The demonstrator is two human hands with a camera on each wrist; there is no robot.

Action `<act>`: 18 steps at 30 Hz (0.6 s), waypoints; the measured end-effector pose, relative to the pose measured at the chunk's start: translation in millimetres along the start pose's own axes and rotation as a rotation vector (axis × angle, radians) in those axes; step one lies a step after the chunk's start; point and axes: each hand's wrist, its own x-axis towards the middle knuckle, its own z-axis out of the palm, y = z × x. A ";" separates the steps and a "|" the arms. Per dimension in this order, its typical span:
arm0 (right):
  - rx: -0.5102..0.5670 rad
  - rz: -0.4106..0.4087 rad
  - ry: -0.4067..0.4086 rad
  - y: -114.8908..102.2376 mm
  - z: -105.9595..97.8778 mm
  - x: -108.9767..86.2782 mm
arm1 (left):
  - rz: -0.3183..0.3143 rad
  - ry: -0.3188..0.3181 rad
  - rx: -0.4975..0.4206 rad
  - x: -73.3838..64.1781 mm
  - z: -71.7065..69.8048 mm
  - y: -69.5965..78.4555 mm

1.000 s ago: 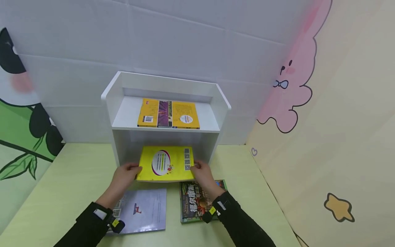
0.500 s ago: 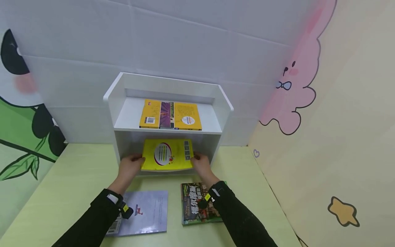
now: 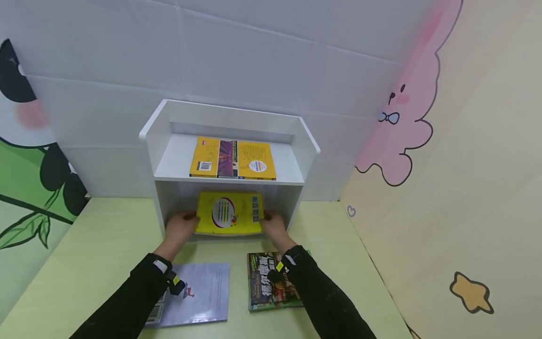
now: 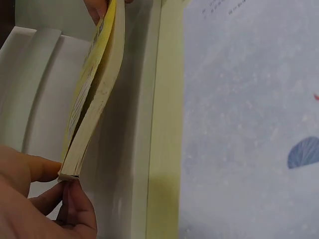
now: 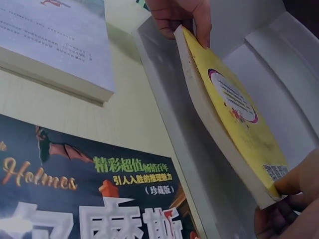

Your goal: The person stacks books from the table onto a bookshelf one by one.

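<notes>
A yellow book (image 3: 230, 213) lies flat between both hands, inside the lower compartment of a white shelf (image 3: 152, 155). My left hand (image 3: 181, 230) pinches its left edge, thumb on top and fingers beneath. At the opposite edge my right hand (image 3: 275, 228) pinches the corner the same way, as the right wrist view shows. The book's page block (image 4: 99, 94) sags a little in the middle, and a gap shows under it above the shelf floor (image 4: 109, 199). The back of the compartment is partly hidden behind the book.
On the upper shelf lies a yellow and purple book (image 3: 233, 158). In front of the unit, a pale lilac book (image 3: 207, 292) lies on the table (image 3: 84, 263) at left and a dark illustrated book (image 3: 271, 287) at right. A wall (image 3: 466, 188) rises on the right.
Both hands have carried the yellow book forward, away from the body, from in front of the shelf into its lower compartment. Over the last half second it has barely moved.
</notes>
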 end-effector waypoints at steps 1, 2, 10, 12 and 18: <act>-0.017 0.001 -0.002 2.4 1.5 1.3 | 0.006 -0.003 0.015 1.4 0.8 -2.2; -0.029 0.000 -0.007 4.7 2.6 2.1 | 0.006 -0.006 0.029 2.8 1.9 -4.3; -0.031 -0.021 -0.070 13.1 5.3 2.0 | 0.012 -0.015 0.118 11.5 8.9 -14.7; -0.016 -0.034 -0.088 13.2 6.0 2.3 | 0.005 -0.019 0.131 12.5 10.3 -15.6; -0.079 -0.069 -0.084 12.5 9.1 5.3 | 0.011 -0.031 0.191 16.4 14.1 -19.0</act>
